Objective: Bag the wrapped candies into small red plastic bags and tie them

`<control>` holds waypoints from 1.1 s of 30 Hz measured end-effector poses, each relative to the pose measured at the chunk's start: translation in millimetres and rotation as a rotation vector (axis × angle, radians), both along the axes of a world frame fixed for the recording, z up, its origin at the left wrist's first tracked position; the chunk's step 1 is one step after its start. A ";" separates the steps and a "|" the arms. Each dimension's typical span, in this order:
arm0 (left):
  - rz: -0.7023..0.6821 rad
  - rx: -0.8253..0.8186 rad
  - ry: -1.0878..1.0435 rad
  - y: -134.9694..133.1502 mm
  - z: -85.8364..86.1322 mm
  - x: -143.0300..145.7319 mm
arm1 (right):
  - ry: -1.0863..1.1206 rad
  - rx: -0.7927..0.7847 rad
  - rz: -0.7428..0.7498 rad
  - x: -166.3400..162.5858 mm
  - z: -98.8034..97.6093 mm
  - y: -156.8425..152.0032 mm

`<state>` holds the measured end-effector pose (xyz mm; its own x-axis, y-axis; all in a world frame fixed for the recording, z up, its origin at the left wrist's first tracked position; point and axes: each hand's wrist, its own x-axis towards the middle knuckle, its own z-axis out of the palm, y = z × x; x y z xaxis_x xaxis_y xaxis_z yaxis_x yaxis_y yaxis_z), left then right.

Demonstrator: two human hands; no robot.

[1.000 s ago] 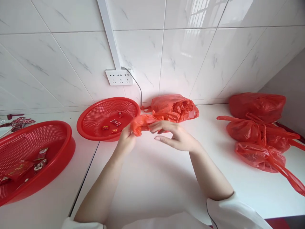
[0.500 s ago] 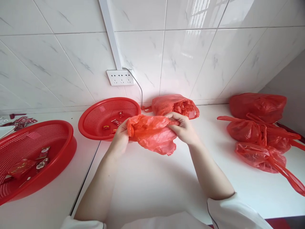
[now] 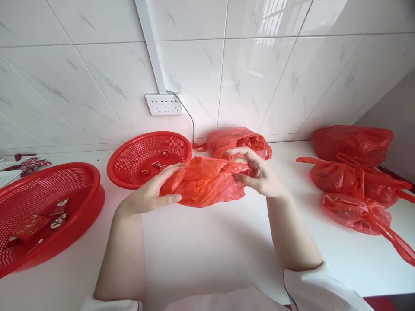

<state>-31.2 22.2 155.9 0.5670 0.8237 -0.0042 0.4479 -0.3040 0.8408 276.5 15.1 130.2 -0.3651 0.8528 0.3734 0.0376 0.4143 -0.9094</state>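
A crumpled red plastic bag [image 3: 202, 183] is held above the white table between both hands. My left hand [image 3: 154, 192] wraps around its left end, thumb in front and fingers partly hidden behind the plastic. With fingers curled, my right hand [image 3: 257, 172] pinches the bag's right end. Just behind lies another red plastic bag [image 3: 223, 138], stuffed with crumpled red plastic at its opening. A red perforated basket [image 3: 129, 162] with a few small wrapped snacks [image 3: 158, 165] stands behind my left hand.
At the left, a larger red basket [image 3: 94, 190] holds several small packets [image 3: 58, 221]. Several filled red bags [image 3: 352, 144] with loose handles sit on the right of the white table [image 3: 207, 255]. A power strip [image 3: 164, 105] with a grey cable is on the tiled wall.
My left hand has moved left and turned, now cupping the bag's end instead of pinching it. The bag has spread wider. My right hand has shifted slightly right, still gripping.
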 end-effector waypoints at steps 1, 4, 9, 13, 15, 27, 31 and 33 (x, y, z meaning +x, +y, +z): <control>-0.047 -0.027 -0.114 1.2 -2.5 -1.2 | -0.048 0.017 0.074 -1.3 0.1 -2.7; -0.208 -0.196 -0.356 7.5 -10.2 -5.8 | -0.216 0.132 0.289 -4.3 0.9 -8.3; -0.185 -0.170 -0.015 9.5 -9.0 4.8 | -0.483 0.316 0.428 -15.9 3.1 -14.3; -0.278 -0.018 0.060 1.1 -13.0 35.0 | -0.502 0.351 0.351 -26.8 0.9 -14.3; -0.350 -0.087 0.037 -1.4 -20.5 49.1 | -0.475 0.343 0.303 -27.2 0.2 -13.7; -0.270 -0.148 0.019 3.1 -19.9 24.0 | -0.102 0.083 0.364 8.7 -13.5 10.2; 0.160 -0.129 0.404 -13.7 -8.3 3.3 | -0.111 0.159 0.367 25.5 -9.1 6.8; 0.368 -0.079 0.609 -21.6 -0.7 -3.6 | -0.251 0.197 0.361 33.8 0.1 -2.5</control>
